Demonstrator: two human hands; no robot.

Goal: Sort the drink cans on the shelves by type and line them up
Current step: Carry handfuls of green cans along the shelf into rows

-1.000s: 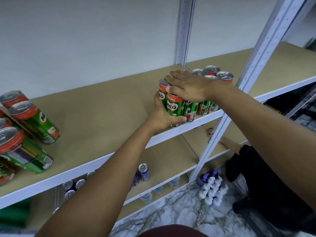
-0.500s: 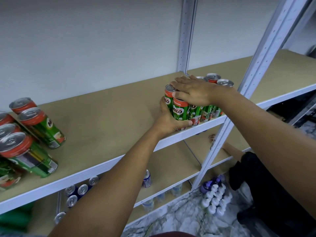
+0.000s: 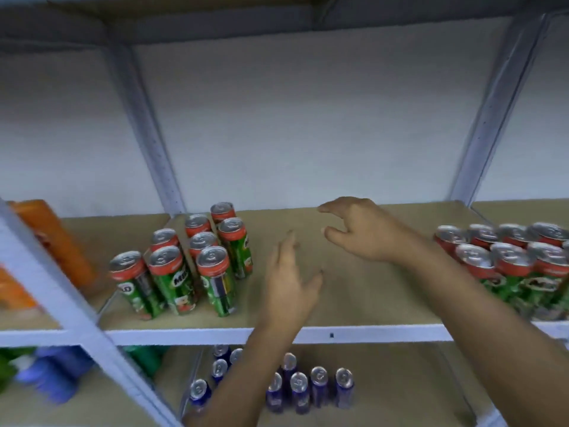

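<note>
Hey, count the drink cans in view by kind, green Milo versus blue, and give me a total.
Green Milo cans: 15 (left cluster 8, right cluster 7, with another cut off at the frame edge)
Blue cans: 9 visible
Total: 24 clearly seen

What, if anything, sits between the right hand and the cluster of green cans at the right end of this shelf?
Nothing visible. The right hand hovers open over bare shelf board, and the green cans at the right stand just beyond its forearm with clear board between.
</note>
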